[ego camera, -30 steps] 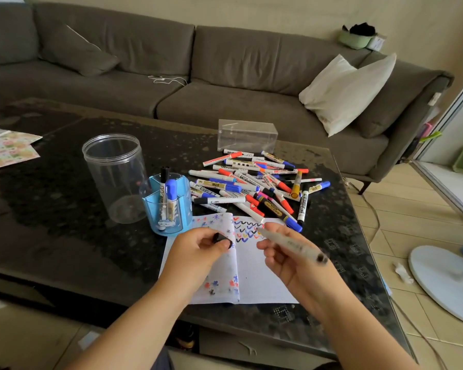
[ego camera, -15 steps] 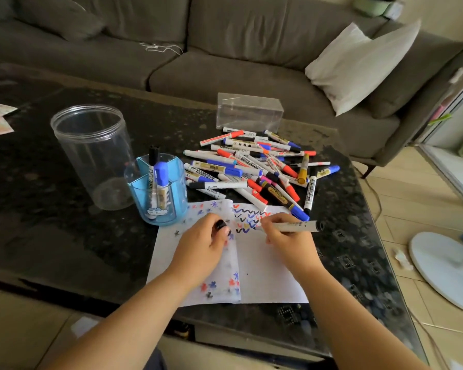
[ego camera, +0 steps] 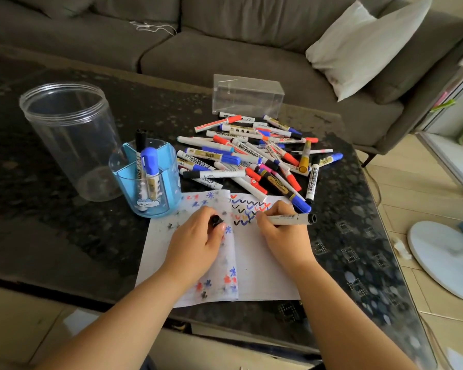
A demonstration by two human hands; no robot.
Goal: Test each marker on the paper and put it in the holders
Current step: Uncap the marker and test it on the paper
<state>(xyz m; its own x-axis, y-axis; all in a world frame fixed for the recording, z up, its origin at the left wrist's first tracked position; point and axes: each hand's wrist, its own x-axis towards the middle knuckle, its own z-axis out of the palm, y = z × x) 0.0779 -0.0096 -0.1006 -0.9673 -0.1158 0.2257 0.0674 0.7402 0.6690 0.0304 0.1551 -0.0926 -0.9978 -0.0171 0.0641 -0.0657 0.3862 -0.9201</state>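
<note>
The marker (ego camera: 289,218) lies pinched in your right hand (ego camera: 284,233), tip on the paper (ego camera: 262,263) by the check marks. Your left hand (ego camera: 195,244) rests on the paper, fingers curled round the black cap (ego camera: 216,220).

A dark, speckled bench (ego camera: 64,236) with a glossy top fills the middle of the frame. Behind it, across the top, runs a grey sofa (ego camera: 225,41) with a pale cushion (ego camera: 364,46) at upper right. Light tiled floor (ego camera: 412,188) shows at right, where a white round base (ego camera: 444,257) stands in daylight.
</note>
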